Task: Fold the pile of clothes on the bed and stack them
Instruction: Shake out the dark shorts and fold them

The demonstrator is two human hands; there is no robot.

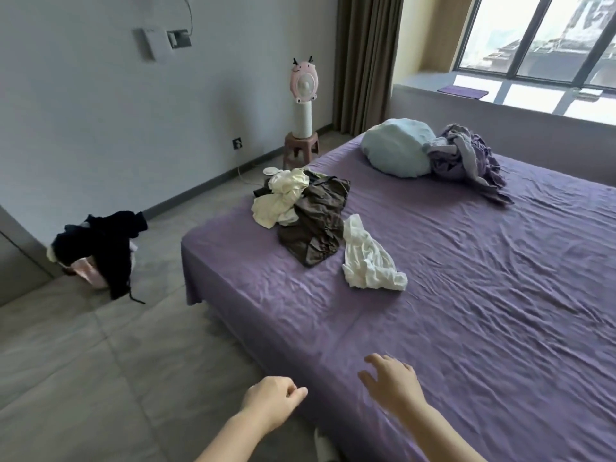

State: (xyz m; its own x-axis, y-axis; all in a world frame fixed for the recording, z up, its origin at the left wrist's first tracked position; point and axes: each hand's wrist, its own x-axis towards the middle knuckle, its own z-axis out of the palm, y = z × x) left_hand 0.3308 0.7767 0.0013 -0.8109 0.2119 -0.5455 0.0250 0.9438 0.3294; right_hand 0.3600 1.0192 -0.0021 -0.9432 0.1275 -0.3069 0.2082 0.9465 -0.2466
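- The pile of clothes (300,211) is seen unfolded on the purple bed (483,295), near the bed's left edge and well short of the pillow (396,146) at the head end — cream and brown garments heaped together.
- A white garment (370,258) is laid just beside the pile, on its near right, with its long axis running roughly along the bed toward the hands.
- The right hand (391,381) is held over the bed's near edge with fingers spread and relaxed; nothing is gripped.
- The left hand (271,400) is kept off the bed's side, over the floor, fingers loosely curled, and nothing is held.
- From both hands the clothes lie well ahead, up the bed — the white garment is judged nearest, and the right hand the closer to it.
- No folding is judged begun.
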